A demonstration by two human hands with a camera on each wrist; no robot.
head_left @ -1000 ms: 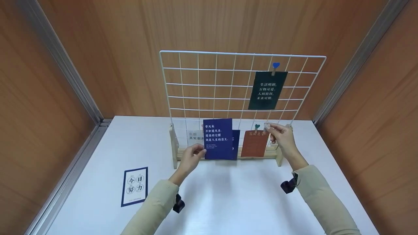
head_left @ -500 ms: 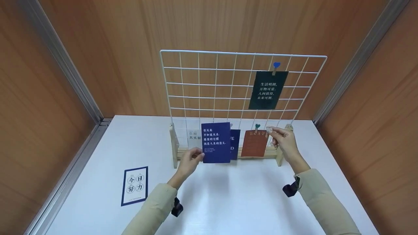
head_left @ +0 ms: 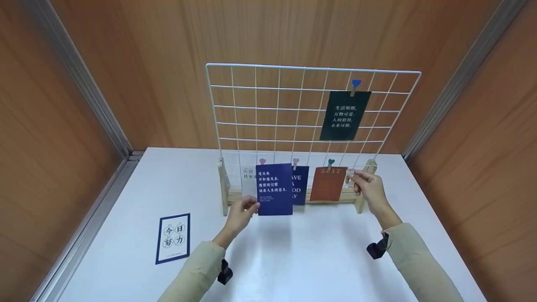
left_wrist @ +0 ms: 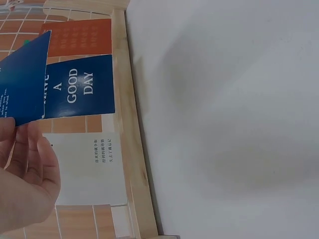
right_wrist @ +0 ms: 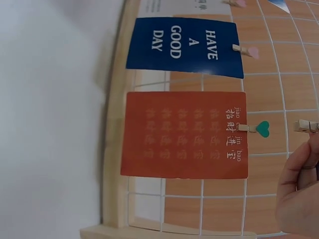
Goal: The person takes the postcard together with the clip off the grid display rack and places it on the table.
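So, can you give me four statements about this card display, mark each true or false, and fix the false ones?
1. The left hand holds a dark blue paper card with white Chinese writing. True.
2. The right hand holds the orange-red paper card. False: it pinches a small wooden clip.
3. A dark green paper card hangs on the white wire grid from a blue-heart clip. True.
4. The blue-bordered white paper card hangs there too. False: it lies on the white table.

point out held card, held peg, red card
Held card (head_left: 274,189): head view, middle of its front
Held peg (right_wrist: 305,126): right wrist view, its wooden body
Red card (right_wrist: 184,135): right wrist view, middle of its front
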